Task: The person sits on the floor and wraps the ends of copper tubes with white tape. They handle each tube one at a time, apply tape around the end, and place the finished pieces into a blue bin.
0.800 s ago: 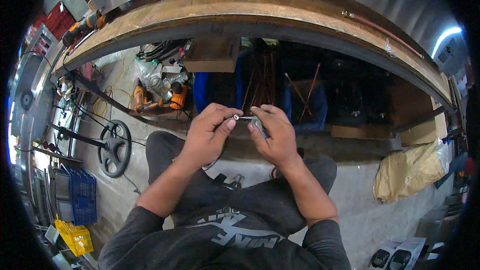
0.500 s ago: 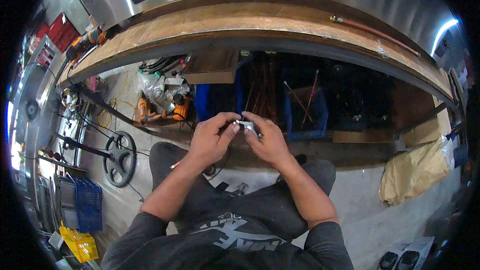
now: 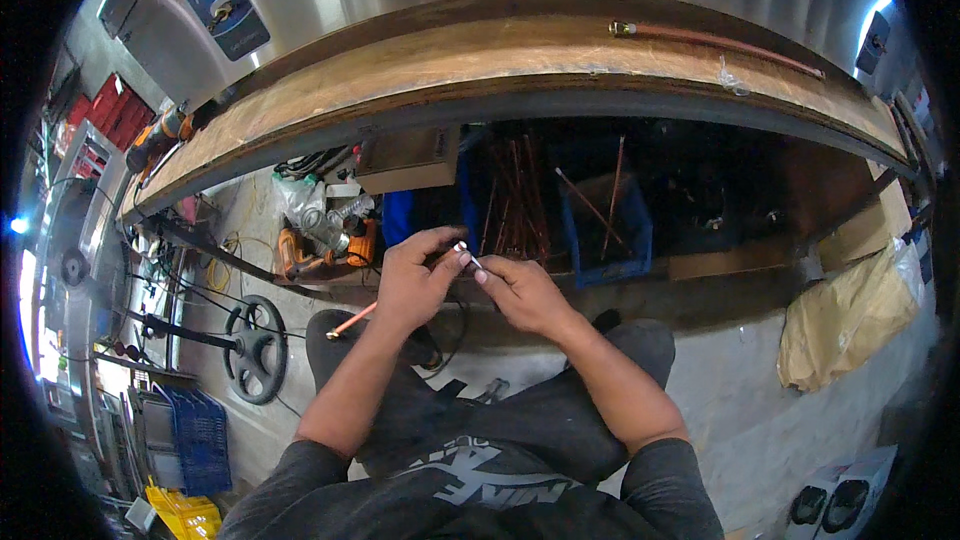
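My left hand [image 3: 416, 278] is closed around a thin copper tube [image 3: 355, 321]. One end of it, with a brass fitting, sticks out beside my left wrist, over my knee. At my left fingertips shows a small pale, shiny tip [image 3: 460, 247]; whether it belongs to the tube I cannot tell. My right hand [image 3: 527, 292] is pinched closed on a small silver-grey metal piece [image 3: 475, 262] right beside that tip. Most of this piece is hidden by my fingers, so its kind does not show.
Ahead runs a wooden bench [image 3: 440, 65] carrying another copper tube [image 3: 715, 42]. Below it are a blue bin [image 3: 603, 265] with copper tubes, an orange power drill [image 3: 292, 252] and a cardboard box [image 3: 408, 162]. A black handwheel [image 3: 257, 350] stands left, a brown paper-wrapped bundle [image 3: 850, 325] right.
The grey metal piece between my hands has turned and shows less. My right hand has shifted slightly down, and more of the copper tube shows beside my left wrist. The view has shifted slightly.
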{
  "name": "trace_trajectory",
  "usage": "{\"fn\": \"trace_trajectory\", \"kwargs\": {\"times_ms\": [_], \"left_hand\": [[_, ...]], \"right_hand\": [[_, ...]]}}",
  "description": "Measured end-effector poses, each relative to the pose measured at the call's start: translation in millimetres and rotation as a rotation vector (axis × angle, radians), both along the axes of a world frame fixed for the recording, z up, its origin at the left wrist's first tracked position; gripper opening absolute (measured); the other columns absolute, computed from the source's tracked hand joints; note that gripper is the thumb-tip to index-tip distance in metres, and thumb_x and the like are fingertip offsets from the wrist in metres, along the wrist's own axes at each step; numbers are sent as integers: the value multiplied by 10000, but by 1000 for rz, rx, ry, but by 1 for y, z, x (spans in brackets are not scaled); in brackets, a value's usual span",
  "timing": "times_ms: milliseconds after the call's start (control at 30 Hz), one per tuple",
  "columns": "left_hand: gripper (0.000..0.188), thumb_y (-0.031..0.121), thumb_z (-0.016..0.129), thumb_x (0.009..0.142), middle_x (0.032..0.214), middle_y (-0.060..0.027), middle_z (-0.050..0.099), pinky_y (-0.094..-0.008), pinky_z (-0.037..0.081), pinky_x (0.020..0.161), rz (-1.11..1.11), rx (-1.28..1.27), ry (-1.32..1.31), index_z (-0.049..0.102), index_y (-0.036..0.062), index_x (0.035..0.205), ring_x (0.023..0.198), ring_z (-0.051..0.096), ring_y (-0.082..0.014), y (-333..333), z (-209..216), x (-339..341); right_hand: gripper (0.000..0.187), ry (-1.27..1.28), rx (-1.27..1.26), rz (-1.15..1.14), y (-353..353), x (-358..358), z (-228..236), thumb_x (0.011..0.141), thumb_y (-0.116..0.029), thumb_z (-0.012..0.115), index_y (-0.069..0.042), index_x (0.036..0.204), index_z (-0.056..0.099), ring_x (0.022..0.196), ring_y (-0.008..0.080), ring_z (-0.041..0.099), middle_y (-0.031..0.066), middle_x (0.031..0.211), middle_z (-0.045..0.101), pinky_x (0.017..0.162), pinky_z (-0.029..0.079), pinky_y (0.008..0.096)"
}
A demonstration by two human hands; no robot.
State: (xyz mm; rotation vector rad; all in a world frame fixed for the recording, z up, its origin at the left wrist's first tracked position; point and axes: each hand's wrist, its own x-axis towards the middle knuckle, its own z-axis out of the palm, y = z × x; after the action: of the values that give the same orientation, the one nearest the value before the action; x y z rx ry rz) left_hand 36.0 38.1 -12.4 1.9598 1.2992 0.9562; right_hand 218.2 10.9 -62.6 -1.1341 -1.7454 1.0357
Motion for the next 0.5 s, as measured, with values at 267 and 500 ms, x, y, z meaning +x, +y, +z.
{"fn": "trace_trajectory", "kwargs": {"times_ms": [267, 500], "left_hand": [[239, 183, 732, 874, 903, -73, 702, -274, 489, 740, -20, -140, -12, 701, -8, 1014, 791, 629, -131, 9, -23, -1], [240, 186, 691, 914, 797, -3, 659, -241, 458, 662, -160, -604, -432, 711, -24, 1029, 717, 565, -78, 19, -31, -14]], "right_hand": [[293, 11, -115, -51, -5, 7, 4, 987, -301, 511, -42, 1056, 631, 791, 435, 628, 225, 823, 642, 685, 475, 469], [304, -89, -131, -74, 1, 12, -3, 969, -317, 522, -44, 1004, 653, 776, 437, 630, 223, 795, 646, 680, 478, 484]]}}
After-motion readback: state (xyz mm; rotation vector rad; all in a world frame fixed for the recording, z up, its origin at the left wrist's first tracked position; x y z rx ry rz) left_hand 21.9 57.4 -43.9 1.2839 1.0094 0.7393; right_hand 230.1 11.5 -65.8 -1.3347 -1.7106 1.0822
